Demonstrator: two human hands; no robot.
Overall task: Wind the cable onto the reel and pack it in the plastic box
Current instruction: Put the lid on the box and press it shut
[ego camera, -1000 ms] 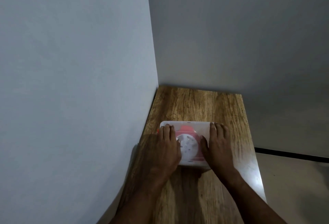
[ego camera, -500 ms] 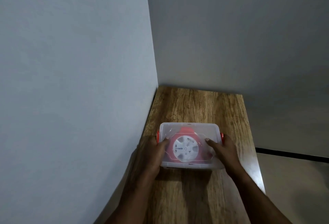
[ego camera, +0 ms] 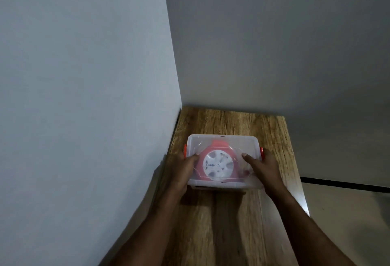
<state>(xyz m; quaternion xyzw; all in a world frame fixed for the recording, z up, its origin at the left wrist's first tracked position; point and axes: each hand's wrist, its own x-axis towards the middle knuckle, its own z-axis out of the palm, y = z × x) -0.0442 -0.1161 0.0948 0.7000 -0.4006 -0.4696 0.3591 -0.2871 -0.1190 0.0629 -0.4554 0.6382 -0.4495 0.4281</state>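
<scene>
A clear plastic box (ego camera: 242, 141) with its lid on and orange side latches sits on the wooden table (ego camera: 230, 223). Through the lid I see the red cable reel (ego camera: 219, 149) with a white round face, lying flat inside. My left hand (ego camera: 182, 170) grips the box's left end, thumb on the lid. My right hand (ego camera: 263, 168) grips the right end, thumb on the lid beside the orange latch (ego camera: 261, 151). The cable itself is not visible.
A grey wall (ego camera: 84, 96) runs close along the table's left edge and another stands behind it. The table's right edge (ego camera: 295, 170) drops to a light floor with a dark skirting line.
Both hands slid from lying flat on top of the lid to the box's two ends. The box now shows its orange latches and sits slightly nearer me.
</scene>
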